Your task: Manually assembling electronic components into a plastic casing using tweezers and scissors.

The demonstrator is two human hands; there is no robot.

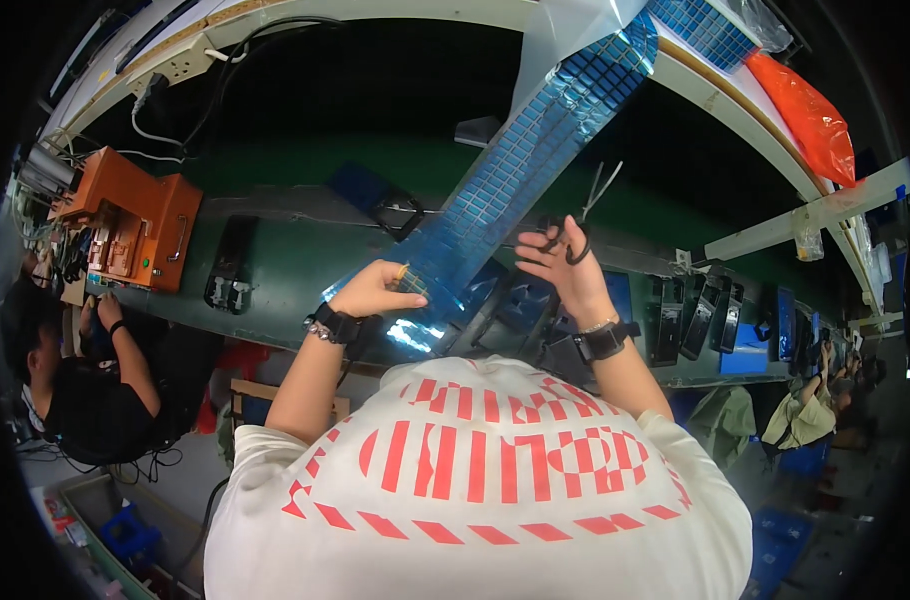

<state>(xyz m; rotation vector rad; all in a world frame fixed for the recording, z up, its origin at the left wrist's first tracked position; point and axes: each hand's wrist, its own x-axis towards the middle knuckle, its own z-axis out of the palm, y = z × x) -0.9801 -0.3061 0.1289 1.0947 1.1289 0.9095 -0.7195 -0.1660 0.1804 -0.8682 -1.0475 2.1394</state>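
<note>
Film strip [515, 165] slants up-right over the surface [300, 270], near end pinched by the left hand [377, 290]; right hand [572, 268], just off its right edge, holds scissors [588, 209], fingers loosely spread.

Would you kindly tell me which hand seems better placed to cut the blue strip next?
The right hand, I would judge: it holds the scissors, blades apart, beside the blue strip. The left hand grips the strip near its lower end, so seems better suited to steadying it.
</note>
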